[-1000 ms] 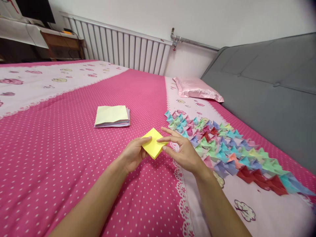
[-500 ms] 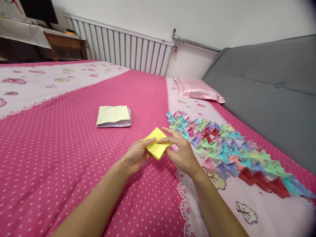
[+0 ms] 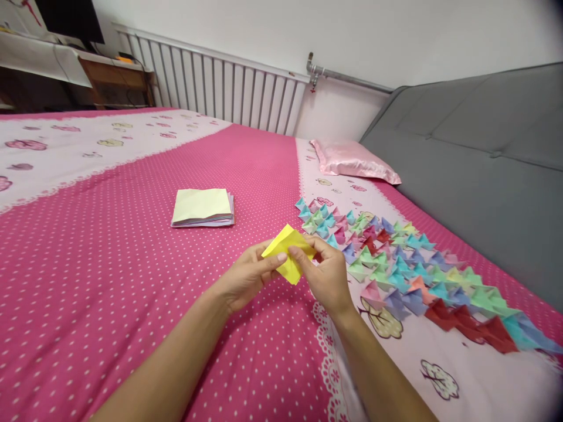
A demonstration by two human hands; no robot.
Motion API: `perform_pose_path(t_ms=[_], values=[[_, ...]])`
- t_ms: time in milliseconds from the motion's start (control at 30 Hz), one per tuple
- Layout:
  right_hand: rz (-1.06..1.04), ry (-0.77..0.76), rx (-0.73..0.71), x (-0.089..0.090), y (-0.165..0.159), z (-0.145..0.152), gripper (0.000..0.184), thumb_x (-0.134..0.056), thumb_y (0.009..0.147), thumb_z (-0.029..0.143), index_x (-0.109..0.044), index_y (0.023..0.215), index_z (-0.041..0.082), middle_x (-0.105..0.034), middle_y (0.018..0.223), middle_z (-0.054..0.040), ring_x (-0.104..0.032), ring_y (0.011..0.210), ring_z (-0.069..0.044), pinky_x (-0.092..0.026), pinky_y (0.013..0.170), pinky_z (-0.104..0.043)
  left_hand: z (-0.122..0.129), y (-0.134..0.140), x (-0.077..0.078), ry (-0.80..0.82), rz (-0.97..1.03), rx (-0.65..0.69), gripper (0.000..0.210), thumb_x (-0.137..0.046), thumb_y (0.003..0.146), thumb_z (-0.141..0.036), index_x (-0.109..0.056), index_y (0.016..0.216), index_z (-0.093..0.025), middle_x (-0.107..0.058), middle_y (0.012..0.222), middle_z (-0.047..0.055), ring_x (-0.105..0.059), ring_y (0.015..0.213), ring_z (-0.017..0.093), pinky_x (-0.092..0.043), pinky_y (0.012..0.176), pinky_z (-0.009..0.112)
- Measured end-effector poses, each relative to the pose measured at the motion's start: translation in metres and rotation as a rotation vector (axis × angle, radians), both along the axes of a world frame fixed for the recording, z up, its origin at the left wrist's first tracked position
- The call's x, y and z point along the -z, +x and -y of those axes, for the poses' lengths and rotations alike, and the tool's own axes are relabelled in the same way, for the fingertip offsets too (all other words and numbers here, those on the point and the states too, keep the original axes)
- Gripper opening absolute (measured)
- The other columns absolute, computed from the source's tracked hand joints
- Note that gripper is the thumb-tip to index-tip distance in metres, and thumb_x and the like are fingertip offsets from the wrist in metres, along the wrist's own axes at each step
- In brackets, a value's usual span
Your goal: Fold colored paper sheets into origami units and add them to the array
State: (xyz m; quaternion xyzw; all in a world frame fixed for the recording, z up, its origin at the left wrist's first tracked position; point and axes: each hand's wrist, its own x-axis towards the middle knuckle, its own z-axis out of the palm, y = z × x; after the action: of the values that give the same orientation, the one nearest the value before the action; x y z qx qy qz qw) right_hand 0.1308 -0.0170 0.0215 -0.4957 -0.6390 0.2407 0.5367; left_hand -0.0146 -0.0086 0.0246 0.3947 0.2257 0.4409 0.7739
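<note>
A folded square of yellow paper [image 3: 285, 239] is held up between both hands above the bed, one corner pointing away from me. My left hand [image 3: 250, 272] pinches its left side, thumb on top and fingers underneath. On the right side, my right hand [image 3: 324, 269] grips the paper with its thumb on the near face and the fingers curled behind, partly hidden. To the right lie many folded paper boats [image 3: 396, 266] in rows, in blue, green, pink, red and purple. Beyond my left hand sits a stack of paper sheets [image 3: 202, 205], pale yellow on top.
The bed has a pink dotted cover [image 3: 132, 246] with pale patterned bands. A pink pillow [image 3: 354, 161] lies near the grey headboard [image 3: 475, 129]. Behind stand a white radiator [image 3: 211, 79] and a desk [image 3: 114, 76] with a dark monitor [image 3: 70, 20].
My right thumb has come onto the paper's near face, and the right fingers have gone behind it. The yellow paper has shifted slightly right and tilted, with a crease showing.
</note>
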Motion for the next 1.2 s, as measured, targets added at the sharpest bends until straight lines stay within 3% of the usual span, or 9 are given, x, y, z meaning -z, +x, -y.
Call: perform_pose_path(t_ms=[133,533,800,1067,1200], values=[[-0.035,-0.035,0.030,0.001,-0.001,0.002,0.020,-0.060,0.076,0.037,-0.059,0.078,0.018,-0.061,0.074,-0.0012,-0.057,0.068,-0.015,-0.046,0.061,-0.026,-0.001,0.004,0.002,-0.002,-0.030,-0.046,0.021,-0.065,0.074,-0.022,-0.067,0.093,-0.012,-0.068,0.088,0.008,-0.061,0.077,0.014,-0.045,0.075,0.025],[-0.128,-0.069,0.074,0.006,-0.004,0.001,0.026,-0.064,0.072,0.039,-0.047,0.072,0.020,-0.051,0.066,0.0033,-0.052,0.060,-0.012,-0.044,0.056,-0.023,-0.004,0.006,0.005,-0.036,-0.057,-0.099,0.022,-0.061,0.078,-0.029,-0.068,0.086,-0.010,-0.068,0.076,0.007,-0.059,0.065,0.012,-0.046,0.065,0.022],[-0.209,-0.089,0.042,0.006,-0.004,0.002,0.025,-0.065,0.072,0.035,-0.045,0.079,0.021,-0.055,0.068,0.0034,-0.056,0.059,-0.012,-0.045,0.053,-0.023,-0.003,0.005,0.004,-0.054,-0.024,-0.080,0.021,-0.059,0.079,-0.029,-0.068,0.086,-0.011,-0.068,0.083,0.008,-0.060,0.072,0.013,-0.047,0.070,0.023],[-0.332,-0.151,-0.011,0.001,-0.008,0.006,0.038,-0.069,0.068,0.029,-0.043,0.095,0.023,-0.062,0.074,0.0016,-0.063,0.063,-0.016,-0.050,0.053,-0.025,-0.004,0.005,0.011,0.056,-0.137,-0.094,0.024,-0.065,0.074,-0.029,-0.067,0.089,-0.011,-0.068,0.081,0.007,-0.060,0.069,0.012,-0.045,0.068,0.023],[-0.315,-0.165,-0.022,0.003,-0.008,0.005,0.033,-0.068,0.069,0.030,-0.051,0.096,0.021,-0.065,0.079,-0.0018,-0.065,0.069,-0.018,-0.051,0.058,-0.027,-0.005,0.006,0.011,0.039,-0.122,-0.115,0.027,-0.063,0.075,-0.034,-0.067,0.090,-0.012,-0.069,0.083,0.008,-0.061,0.069,0.013,-0.045,0.067,0.024]])
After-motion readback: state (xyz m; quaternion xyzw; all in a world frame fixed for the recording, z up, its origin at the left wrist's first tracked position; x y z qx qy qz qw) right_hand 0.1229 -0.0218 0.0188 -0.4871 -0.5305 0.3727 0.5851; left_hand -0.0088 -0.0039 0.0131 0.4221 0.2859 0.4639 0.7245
